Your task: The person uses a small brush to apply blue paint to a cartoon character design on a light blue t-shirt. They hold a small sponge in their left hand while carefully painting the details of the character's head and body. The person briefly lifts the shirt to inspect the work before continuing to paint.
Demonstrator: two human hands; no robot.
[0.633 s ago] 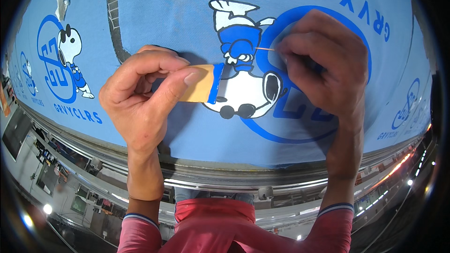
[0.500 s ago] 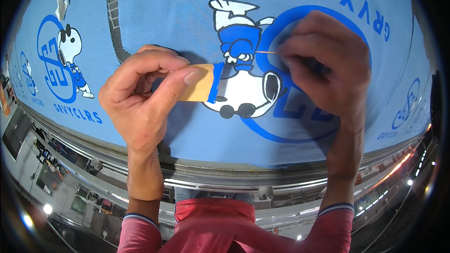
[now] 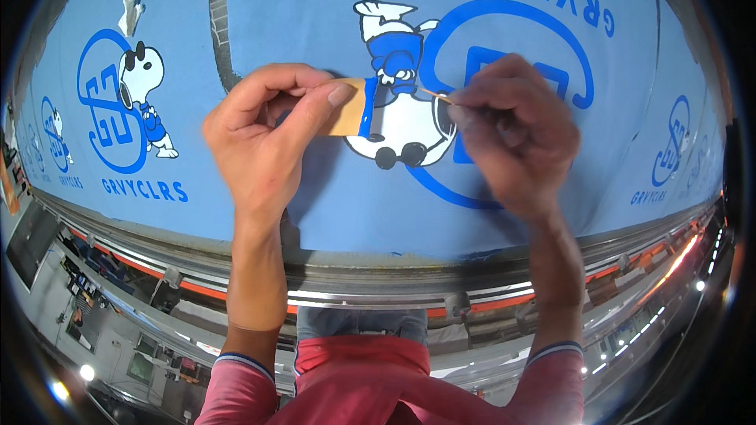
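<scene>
Where the left hand (image 3: pixel 264 134) pinches: tan card (image 3: pixel 349 110) — blue-edged, partly over the dog print (image 3: pixel 405 122)
Right hand (image 3: pixel 516 130): pinching a thin stick (image 3: pixel 435 95) — tip near the dog print's neck
Blue fabric (image 3: pixel 362 212): beneath both hands

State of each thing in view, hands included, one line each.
Left hand: pinching the card
Right hand: pinching the stick
Tan card: held up, blue paint along its right edge
Thin stick: tip pointing left, over the dog print; contact unclear
Dog print: upside down in view, partly covered
Blue fabric: spread out, printed
White strip: crumpled
Lamp at lower left: lit
</scene>
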